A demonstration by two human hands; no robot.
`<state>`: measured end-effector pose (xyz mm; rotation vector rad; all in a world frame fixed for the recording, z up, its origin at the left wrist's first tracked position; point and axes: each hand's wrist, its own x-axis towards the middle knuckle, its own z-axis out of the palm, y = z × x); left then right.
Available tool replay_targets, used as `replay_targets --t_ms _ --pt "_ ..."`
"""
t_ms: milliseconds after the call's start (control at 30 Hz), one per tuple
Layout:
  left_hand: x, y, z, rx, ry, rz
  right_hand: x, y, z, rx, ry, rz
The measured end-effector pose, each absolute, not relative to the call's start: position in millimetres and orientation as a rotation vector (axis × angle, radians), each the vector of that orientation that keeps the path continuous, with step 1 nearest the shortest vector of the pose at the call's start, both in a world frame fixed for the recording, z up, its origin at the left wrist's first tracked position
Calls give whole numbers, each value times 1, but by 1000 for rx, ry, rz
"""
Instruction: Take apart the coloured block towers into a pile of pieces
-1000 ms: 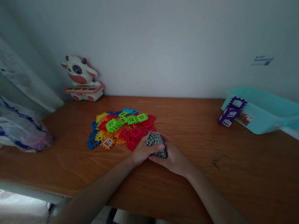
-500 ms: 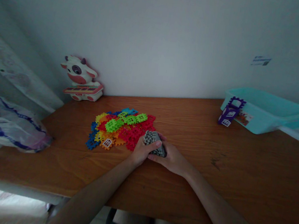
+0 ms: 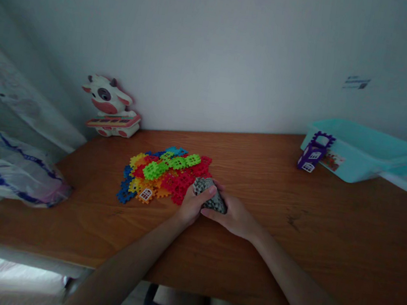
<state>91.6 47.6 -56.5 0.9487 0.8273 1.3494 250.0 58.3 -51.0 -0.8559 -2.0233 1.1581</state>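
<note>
Both hands are closed around a grey block [image 3: 215, 202] with a bumpy, dark-and-light checkered surface. It may be a stack of toothed plastic tiles, but I cannot tell for sure. My left hand [image 3: 191, 206] grips its left end, thumb across the top. On the right side, my right hand [image 3: 230, 216] wraps it, with the far fingers partly hidden behind. Just left of and beyond the hands lies a pile of colourful interlocking plastic tiles [image 3: 156, 170] in red, green, yellow, orange and blue. One orange tile in front has a white window insert [image 3: 146, 194].
A purple tile construction [image 3: 311, 156] leans by a turquoise bin [image 3: 359, 165] at the back right. At the back left sits a cow toy with a keyboard [image 3: 112, 108]. A clear plastic bag [image 3: 14, 167] lies on the left of the wooden table [image 3: 260, 175].
The grey block has turned slightly in my hands, showing more of its checkered face. My left thumb has shifted a little to the left and up.
</note>
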Motion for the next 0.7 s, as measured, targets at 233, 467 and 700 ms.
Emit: replay_targets --t_ms 233,467,700 --pt "94 44 -56 867 830 1458 242 54 -54 -865 -1942 1122" --pt "92 52 -51 674 672 1481 242 51 -54 -957 -1848 1272" --pt "93 47 -48 864 777 1387 241 50 -55 -918 -1900 1191"
